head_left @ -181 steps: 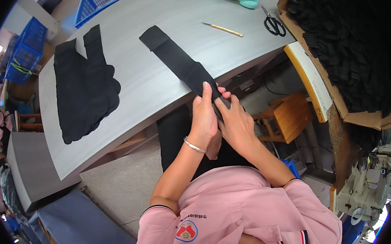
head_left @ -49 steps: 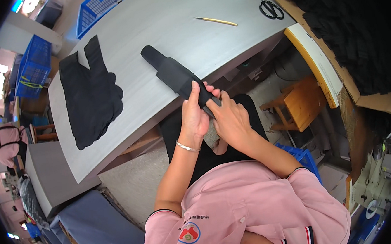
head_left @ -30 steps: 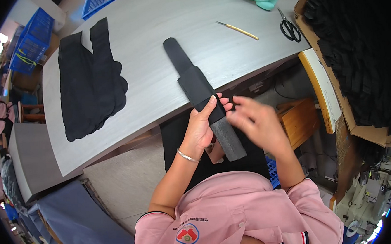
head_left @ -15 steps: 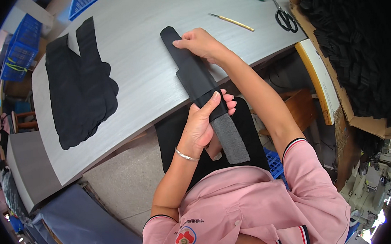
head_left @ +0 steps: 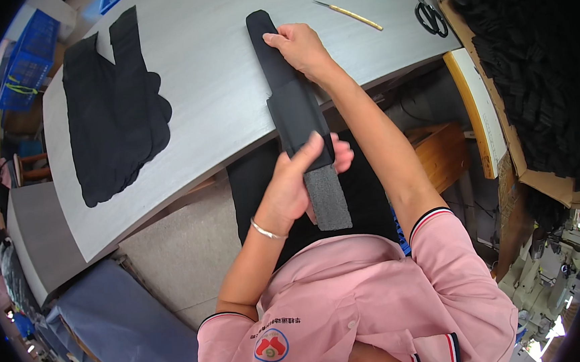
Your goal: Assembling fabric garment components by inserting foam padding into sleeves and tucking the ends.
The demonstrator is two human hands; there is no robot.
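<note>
A long black fabric sleeve [head_left: 295,117] stretches from over the grey table down to my lap, wider in its middle and narrow at the rounded far end. Out of its near end sticks a grey foam strip [head_left: 328,197]. My right hand [head_left: 300,50] is closed on the narrow far part, thumb on top. Around the near end curls my left hand [head_left: 293,184], thumb across the upper face and fingertips showing past the right edge, slightly blurred. Whatever lies inside the sleeve is hidden.
Stacked black fabric pieces [head_left: 107,120] lie on the table's left [head_left: 196,86]. A thin yellow-handled tool [head_left: 356,19] and black-handled scissors [head_left: 430,18] lie at the far right. A cardboard box [head_left: 553,186] of black pieces stands at right; blue crates [head_left: 30,64] stand at far left.
Both hands and the sleeve have shifted slightly away from my body, toward the far side. The sleeve stands a little straighter, and less of the foam strip shows.
</note>
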